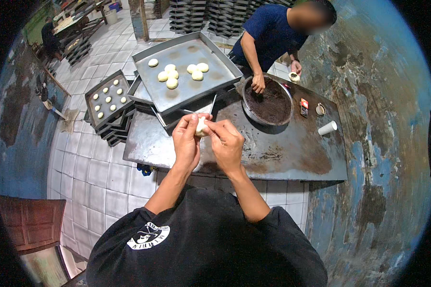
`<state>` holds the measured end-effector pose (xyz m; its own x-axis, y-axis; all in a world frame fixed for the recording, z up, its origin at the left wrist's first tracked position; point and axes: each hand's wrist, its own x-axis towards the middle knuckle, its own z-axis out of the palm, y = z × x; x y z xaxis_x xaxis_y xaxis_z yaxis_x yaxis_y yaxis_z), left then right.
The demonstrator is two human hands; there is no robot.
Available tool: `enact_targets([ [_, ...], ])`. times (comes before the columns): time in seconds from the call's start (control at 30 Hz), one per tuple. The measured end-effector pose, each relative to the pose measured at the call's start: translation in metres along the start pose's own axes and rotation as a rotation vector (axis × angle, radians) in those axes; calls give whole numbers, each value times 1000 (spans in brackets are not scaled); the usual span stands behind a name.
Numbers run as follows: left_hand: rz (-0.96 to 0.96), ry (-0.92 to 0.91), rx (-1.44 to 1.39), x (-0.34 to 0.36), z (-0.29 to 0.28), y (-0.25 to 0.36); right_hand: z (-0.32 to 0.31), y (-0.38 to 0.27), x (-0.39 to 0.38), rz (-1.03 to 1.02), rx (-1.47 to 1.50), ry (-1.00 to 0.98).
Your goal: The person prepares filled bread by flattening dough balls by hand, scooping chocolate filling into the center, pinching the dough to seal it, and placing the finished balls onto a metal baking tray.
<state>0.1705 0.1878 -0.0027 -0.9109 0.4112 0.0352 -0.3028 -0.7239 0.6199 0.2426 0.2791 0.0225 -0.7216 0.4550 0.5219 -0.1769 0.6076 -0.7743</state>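
Above the near edge of the table (pixel 153 148), my left hand (pixel 185 143) and my right hand (pixel 228 147) hold a small pale piece of dough (pixel 201 126) between them. The fingertips of both hands pinch it from the two sides. Its underside is hidden by my fingers. Just beyond my hands, a large square metal tray (pixel 191 99) rests tilted on other trays. On it lie several round dough balls (pixel 172 83), some touching in clusters. To the right stands a metal bowl (pixel 248 114) of dark brown crumbly filling (pixel 275 107).
Across the table, a co-worker (pixel 268 33) has one hand in the bowl and holds dough with dark filling (pixel 294 76) in the other. A white cup (pixel 327 127), a small red-and-black packet (pixel 304 107) and a glass (pixel 320 109) stand right. Stacked trays (pixel 100 98) hold more dough balls at left.
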Motion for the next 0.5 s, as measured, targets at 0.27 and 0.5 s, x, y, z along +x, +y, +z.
enact_targets([
  [0.27,-65,-327,46,-20,39,-19,-69,17,9,229,275,-143],
  [0.5,-248,35,30,-37,46,-66,-100,22,-19,42,146,4],
])
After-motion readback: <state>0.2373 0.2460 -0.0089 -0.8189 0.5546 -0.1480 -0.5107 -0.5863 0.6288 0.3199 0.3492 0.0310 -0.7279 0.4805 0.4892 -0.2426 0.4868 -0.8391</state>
